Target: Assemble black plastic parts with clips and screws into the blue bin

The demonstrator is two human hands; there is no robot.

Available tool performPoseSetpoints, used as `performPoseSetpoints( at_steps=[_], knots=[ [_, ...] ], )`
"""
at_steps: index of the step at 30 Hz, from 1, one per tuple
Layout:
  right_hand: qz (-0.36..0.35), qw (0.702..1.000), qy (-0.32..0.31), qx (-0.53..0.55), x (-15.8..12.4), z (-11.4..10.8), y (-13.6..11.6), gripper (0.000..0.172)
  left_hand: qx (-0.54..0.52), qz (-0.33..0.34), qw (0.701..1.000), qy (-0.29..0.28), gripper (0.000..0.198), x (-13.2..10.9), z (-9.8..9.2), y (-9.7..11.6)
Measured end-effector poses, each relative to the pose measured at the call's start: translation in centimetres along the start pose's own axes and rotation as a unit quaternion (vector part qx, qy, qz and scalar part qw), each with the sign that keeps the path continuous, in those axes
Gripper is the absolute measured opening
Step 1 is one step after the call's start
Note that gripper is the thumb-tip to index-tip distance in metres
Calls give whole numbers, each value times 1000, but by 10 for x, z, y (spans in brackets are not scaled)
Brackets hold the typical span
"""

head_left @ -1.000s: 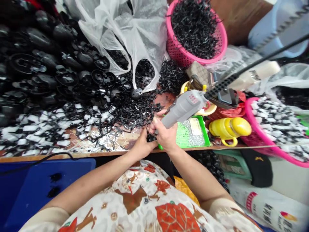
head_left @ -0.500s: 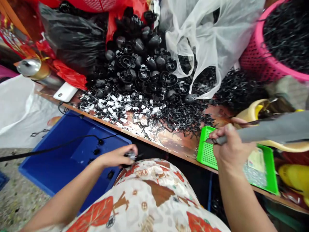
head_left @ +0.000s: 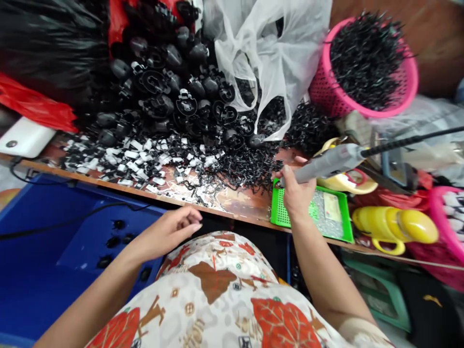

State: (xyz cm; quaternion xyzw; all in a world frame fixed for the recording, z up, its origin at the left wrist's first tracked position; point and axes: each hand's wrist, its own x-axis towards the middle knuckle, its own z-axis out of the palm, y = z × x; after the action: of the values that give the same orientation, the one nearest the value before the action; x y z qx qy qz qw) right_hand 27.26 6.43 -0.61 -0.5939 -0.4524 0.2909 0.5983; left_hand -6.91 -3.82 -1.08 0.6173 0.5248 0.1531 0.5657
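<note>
My right hand [head_left: 297,193] is wrapped round a grey electric screwdriver [head_left: 326,162], whose black cord runs off to the right. The driver's tip end is above the left part of a green plastic basket [head_left: 348,227], which holds small shiny screws and a paper label. Over my lap, by the right edge of a blue bin [head_left: 83,193], hovers my left hand [head_left: 174,231]. Its fingers are loosely curled, with a gap between thumb and fingers and nothing visible in them. Several small black parts [head_left: 113,241] lie inside the bin.
Rounded black housings [head_left: 159,104], white pieces [head_left: 136,162] and thin black parts [head_left: 242,166] are heaped along the wooden bench. A white plastic bag [head_left: 286,58] stands behind. To the right are a pink basket [head_left: 317,87] of black parts and a yellow bottle [head_left: 395,224].
The dark part in my left hand is no longer seen there, and those fingers have loosened. The view has swung right. My right hand still holds the screwdriver by the green basket.
</note>
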Motion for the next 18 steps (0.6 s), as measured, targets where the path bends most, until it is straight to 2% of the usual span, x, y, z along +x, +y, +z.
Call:
performPoseSetpoints(
  at_steps=[3, 5, 7, 9, 11, 13, 14, 16, 18],
  knots=[
    [-5, 1000, -11, -19, 0, -5, 3, 50, 94, 106, 987, 74, 10, 46, 13, 45],
    [-8, 999, -15, -29, -2, -11, 4, 47, 167, 140, 971, 95, 2, 75, 30, 57],
    [-9, 999, -15, -28, -8, -20, 5, 47, 202, 144, 964, 99, 6, 94, 46, 59],
    [-14, 999, 14, -30, -18, -31, 3, 46, 218, 135, 961, 101, 10, 101, 56, 56],
    [-20, 996, 79, -43, -32, -39, -1, 39, 216, 132, 961, 112, 12, 100, 60, 53],
    [-8, 992, 115, -50, -50, -40, -7, 30, 163, 146, 968, 125, 11, 94, 61, 53],
    [9, 994, 97, -40, -59, -36, -12, 27, 105, 151, 975, 126, 10, 91, 61, 55],
    [64, 997, -32, -8, -77, -23, -20, 22, -69, 140, 983, 98, 12, 87, 62, 61],
    [118, 977, -169, 58, -89, -2, -26, 22, -264, 103, 957, 55, 18, 85, 64, 68]
  ],
)
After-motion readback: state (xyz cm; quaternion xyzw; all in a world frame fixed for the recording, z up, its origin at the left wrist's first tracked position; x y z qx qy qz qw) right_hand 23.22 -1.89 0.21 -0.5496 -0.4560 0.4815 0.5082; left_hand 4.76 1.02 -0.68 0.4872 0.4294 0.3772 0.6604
